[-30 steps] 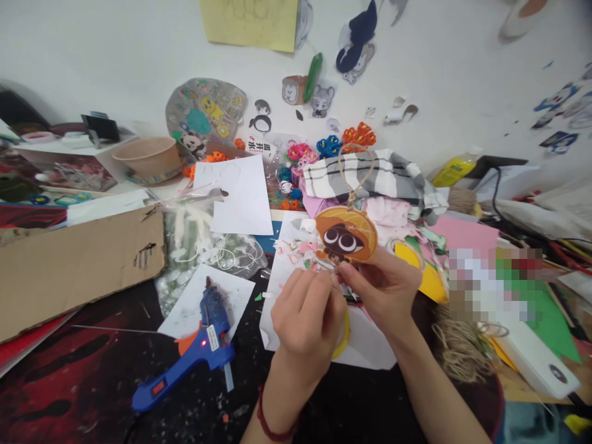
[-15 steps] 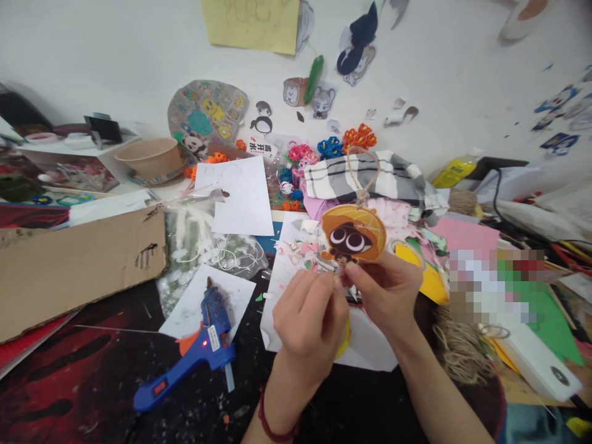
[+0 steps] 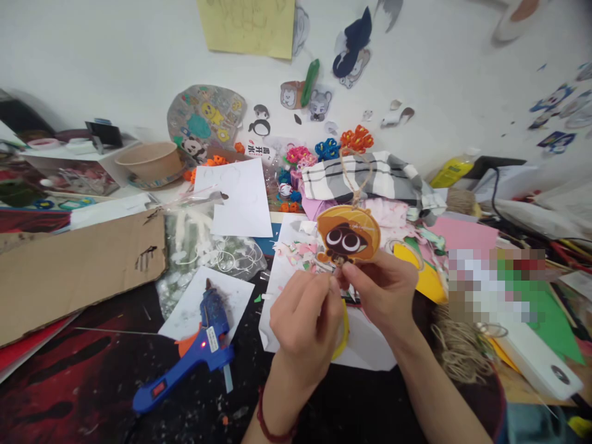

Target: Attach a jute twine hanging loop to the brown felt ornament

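Observation:
A flat cartoon pendant (image 3: 350,237) shows a dark big-eyed figure under an orange hood. A loop of brown twine (image 3: 357,176) rises from its top. My right hand (image 3: 388,290) grips the pendant by its lower edge, thumb in front. My left hand (image 3: 305,320) is closed in a pinch close to the pendant's bottom; what sits between its fingertips is hidden. Behind the left wrist, part of a yellow object (image 3: 342,336) shows over white paper (image 3: 370,345).
A blue glue gun (image 3: 203,348), its red light on, lies at left on white paper. Cardboard (image 3: 78,271) is far left. At right are coiled twine (image 3: 460,345), a white power strip (image 3: 536,354) and coloured paper. A checked cloth (image 3: 365,179) lies behind.
The whole view has shifted slightly. Both hands and the pendant sit a little further left in view; the grip looks the same.

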`<action>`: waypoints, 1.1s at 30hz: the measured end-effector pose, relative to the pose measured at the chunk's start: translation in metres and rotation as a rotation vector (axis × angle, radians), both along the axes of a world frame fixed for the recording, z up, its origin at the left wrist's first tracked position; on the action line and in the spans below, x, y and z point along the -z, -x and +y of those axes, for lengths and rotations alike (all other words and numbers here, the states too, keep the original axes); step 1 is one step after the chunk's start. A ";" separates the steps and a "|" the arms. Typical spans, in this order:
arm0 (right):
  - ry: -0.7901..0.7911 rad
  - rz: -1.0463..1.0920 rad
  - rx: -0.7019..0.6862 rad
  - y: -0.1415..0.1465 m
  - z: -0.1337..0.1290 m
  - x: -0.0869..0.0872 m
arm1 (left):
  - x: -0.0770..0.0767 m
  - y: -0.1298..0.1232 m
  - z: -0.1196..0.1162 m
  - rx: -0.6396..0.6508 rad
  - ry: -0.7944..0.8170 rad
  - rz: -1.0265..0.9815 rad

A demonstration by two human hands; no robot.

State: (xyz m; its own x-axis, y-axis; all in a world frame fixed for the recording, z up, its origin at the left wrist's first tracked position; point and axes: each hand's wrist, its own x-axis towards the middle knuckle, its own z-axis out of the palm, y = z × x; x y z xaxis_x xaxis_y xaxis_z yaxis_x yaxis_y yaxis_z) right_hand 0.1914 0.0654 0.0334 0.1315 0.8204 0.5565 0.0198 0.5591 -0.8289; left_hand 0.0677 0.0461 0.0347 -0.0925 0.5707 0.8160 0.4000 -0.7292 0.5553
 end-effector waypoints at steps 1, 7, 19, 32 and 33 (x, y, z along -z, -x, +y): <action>0.011 0.004 0.000 0.000 0.000 0.000 | 0.000 0.000 0.000 -0.001 0.004 0.004; 0.060 0.015 0.005 0.000 0.000 0.001 | 0.000 0.000 0.000 -0.017 0.030 0.001; 0.008 -0.065 0.079 0.002 0.003 0.002 | 0.000 -0.002 0.003 -0.033 0.026 0.008; -0.144 -0.204 0.172 0.003 0.004 0.008 | 0.000 -0.002 0.005 -0.010 0.078 -0.025; -0.162 -0.226 0.172 0.003 0.004 0.009 | 0.000 -0.002 0.004 -0.010 0.081 -0.027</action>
State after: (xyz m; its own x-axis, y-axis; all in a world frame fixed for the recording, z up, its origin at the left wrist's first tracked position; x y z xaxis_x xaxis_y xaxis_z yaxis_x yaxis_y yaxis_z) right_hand 0.1881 0.0691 0.0247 0.1190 0.6953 0.7088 0.2992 0.6556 -0.6933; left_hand 0.0696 0.0503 0.0351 -0.1196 0.6335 0.7645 0.3909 -0.6778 0.6228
